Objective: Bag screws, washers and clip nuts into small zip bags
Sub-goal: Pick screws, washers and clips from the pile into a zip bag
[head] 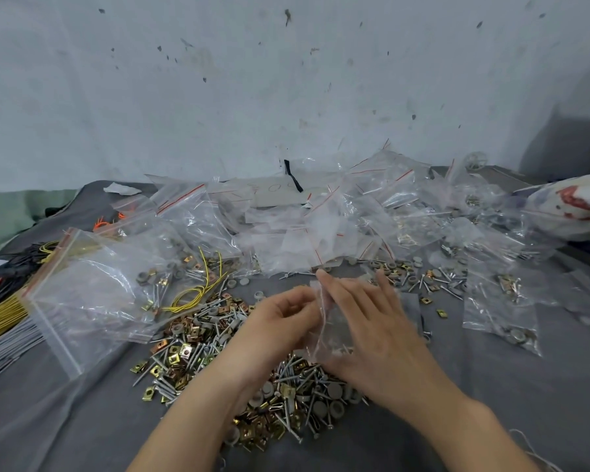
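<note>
Grey cloth carries a heap of screws, washers and clip nuts; just above it (likely so parts drop straight in) the left hand pinches a small zip bag. The right hand touches it too, but I cannot tell its grip through the blur.

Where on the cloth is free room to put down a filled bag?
Bare cloth lies near left, between the big bag and the hardware pile, and near right, below the filled bags. The back heap of bags is crowded.
</note>
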The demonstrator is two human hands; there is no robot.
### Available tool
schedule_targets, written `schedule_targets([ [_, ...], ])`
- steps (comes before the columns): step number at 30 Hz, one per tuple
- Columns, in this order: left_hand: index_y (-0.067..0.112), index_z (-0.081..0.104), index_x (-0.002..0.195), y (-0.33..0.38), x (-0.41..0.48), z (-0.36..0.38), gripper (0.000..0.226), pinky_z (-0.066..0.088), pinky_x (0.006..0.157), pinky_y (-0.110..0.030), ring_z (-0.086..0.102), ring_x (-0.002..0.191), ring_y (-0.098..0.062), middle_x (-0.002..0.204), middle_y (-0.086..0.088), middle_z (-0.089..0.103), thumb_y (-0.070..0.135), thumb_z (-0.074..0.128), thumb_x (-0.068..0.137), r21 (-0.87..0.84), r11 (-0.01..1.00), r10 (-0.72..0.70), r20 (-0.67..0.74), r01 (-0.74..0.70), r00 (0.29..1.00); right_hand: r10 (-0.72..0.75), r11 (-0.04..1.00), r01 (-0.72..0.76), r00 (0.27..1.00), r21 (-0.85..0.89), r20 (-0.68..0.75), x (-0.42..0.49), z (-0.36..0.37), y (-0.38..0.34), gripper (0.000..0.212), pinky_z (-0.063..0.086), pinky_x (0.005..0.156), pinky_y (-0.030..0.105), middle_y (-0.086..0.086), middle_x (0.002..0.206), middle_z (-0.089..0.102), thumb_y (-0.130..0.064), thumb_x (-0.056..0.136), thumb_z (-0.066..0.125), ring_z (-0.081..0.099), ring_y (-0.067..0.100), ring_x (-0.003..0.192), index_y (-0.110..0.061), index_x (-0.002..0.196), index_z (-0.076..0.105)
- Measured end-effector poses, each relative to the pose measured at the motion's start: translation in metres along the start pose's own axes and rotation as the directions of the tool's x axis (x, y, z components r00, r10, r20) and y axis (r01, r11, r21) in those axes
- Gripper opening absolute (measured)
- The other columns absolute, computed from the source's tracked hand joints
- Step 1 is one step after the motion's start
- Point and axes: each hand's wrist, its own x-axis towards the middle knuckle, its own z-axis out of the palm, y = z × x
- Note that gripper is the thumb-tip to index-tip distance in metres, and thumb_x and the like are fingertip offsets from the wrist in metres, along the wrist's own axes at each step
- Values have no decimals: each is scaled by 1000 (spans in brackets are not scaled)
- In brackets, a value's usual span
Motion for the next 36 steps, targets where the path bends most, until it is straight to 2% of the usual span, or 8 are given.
schedule_targets([
  [4,10,74,108,2,1,-4,48,57,88,-46,69,96,-29,108,-21,71,49,68,80,-47,996,-69,54,71,996,-6,1000,6,999,-4,-36,-1,2,4,84,18,120,46,-10,133,51,-57,84,56,43,11,128,-20,155,31],
  [7,10,73,110,1,-1,-6,37,55,93,-48,66,104,-31,114,-21,70,39,64,89,-39,993,-103,119,108,988,-13,999,12,999,-40,-35,-3,3,8,87,20,120,45,-8,131,54,-49,79,66,48,13,125,-19,154,33],
  [9,16,75,107,-1,-2,-7,27,58,83,-36,70,100,-26,110,-13,73,34,64,91,-38,992,-116,132,122,984,-33,999,32,999,-29,-18,-4,4,7,88,21,120,45,-10,131,52,-55,82,64,47,12,125,-20,155,31],
  [15,24,72,99,1,-1,1,21,58,84,-35,71,89,-12,93,-1,75,26,58,84,394,917,42,54,-60,998,-45,999,47,996,-21,80,-2,5,-2,102,10,123,43,-6,138,46,-58,76,60,40,15,132,-17,159,18],
  [18,30,63,105,3,-4,10,28,53,80,-29,67,85,-8,98,0,71,20,62,79,435,883,141,107,-173,984,-27,1000,27,996,-3,81,-1,2,-2,102,9,123,44,-3,139,45,-56,70,59,40,18,133,-14,156,25],
  [22,21,58,115,0,-3,12,43,50,82,-45,63,95,-27,106,-10,66,24,67,72,483,855,137,139,-188,981,-38,999,39,999,-23,32,-2,-1,1,89,18,120,47,-2,132,53,-47,67,76,46,16,127,-17,143,43],
  [27,36,52,125,-2,-3,8,61,49,96,-40,58,110,-14,119,0,58,43,71,68,541,829,90,126,-144,988,25,995,-34,995,99,95,-4,-6,0,78,12,123,40,-7,138,51,-53,70,54,45,13,131,-28,140,31],
  [36,38,63,100,-3,-1,11,35,44,88,-25,55,97,-6,101,1,61,8,57,84,642,740,221,47,-198,974,49,977,-72,992,199,118,-7,-8,-2,82,-8,121,18,-23,136,46,-65,76,61,42,-1,133,-30,146,35],
])
